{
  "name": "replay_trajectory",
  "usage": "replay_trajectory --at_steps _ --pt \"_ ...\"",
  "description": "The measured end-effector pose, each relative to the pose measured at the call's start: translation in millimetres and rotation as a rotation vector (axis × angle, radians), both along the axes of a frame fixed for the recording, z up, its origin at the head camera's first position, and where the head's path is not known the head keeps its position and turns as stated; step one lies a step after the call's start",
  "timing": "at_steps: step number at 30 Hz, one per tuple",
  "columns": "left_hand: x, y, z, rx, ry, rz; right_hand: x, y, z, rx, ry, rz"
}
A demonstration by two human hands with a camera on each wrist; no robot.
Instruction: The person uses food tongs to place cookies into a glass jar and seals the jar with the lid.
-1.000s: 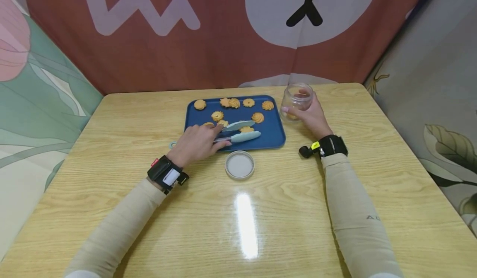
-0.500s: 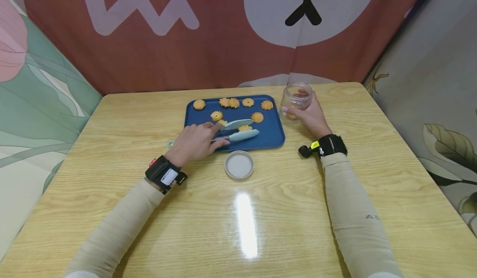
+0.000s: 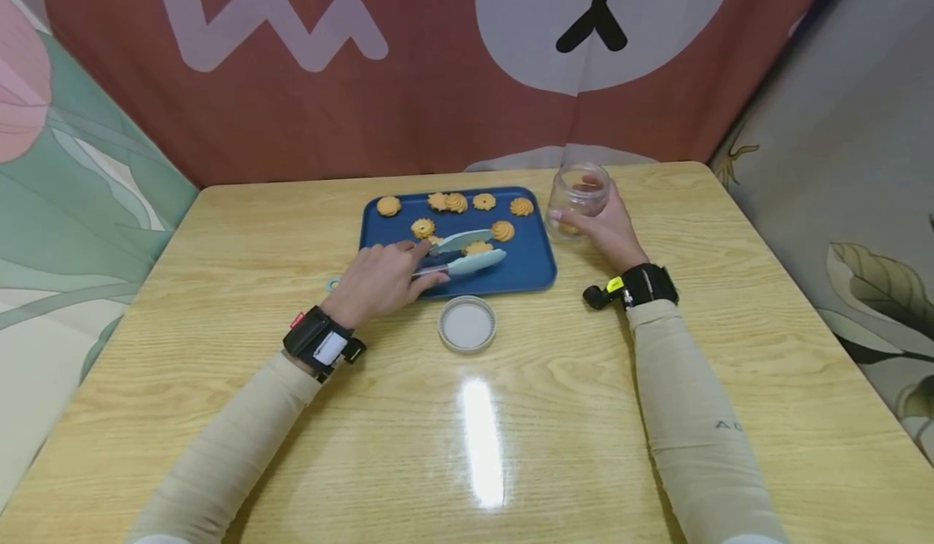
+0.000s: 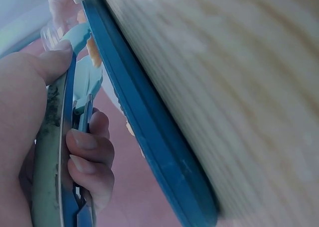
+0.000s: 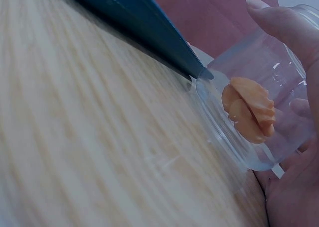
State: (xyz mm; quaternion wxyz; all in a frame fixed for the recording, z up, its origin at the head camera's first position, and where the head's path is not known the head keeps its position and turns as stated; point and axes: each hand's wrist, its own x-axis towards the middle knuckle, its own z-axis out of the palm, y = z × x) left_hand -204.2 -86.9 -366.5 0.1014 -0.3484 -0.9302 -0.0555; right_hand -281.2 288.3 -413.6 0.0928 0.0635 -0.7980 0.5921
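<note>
My left hand (image 3: 383, 282) grips a pair of tongs (image 3: 476, 263) with light blue tips, its thumb and fingers on opposite arms. The tips stand apart on either side of a cookie (image 3: 478, 247) on the blue tray (image 3: 536, 272). In the left wrist view the tongs' metal handle (image 4: 62, 137) lies along the palm. My right hand (image 3: 613, 224) holds a clear jar (image 3: 569, 195) upright at the tray's right side, fingers round its wall. Inside the jar, cookies (image 5: 249, 110) lie at the bottom, seen in the right wrist view.
Several more cookies (image 3: 503, 231) are spread over the tray, some partly hidden by the left hand. A round lid (image 3: 467, 325) lies on the wooden table (image 3: 409, 430) just in front of the tray. A red patterned cloth (image 3: 438, 122) hangs behind the table.
The tongs' tips have shifted slightly away from me and to the left, around the cookie. The right hand and the jar stay in place.
</note>
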Motion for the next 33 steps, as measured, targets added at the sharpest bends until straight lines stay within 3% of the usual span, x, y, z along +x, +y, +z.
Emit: replay_trajectory --at_steps 5,15,26,33 --pt "-1.6 0.1 0.3 0.007 0.008 0.008 2.9 -2 4.4 0.012 -0.016 -0.001" --pt "-9.1 5.8 7.3 0.019 0.049 -0.016 22.9 -14 27.5 0.012 -0.024 0.01" --pt "-21.1 18.4 17.7 0.031 0.045 -0.016 20.2 -9 23.5 0.009 -0.005 0.0" --pt "-36.1 25.5 28.3 0.041 0.124 -0.053 20.2 -9 20.8 -0.002 0.003 0.001"
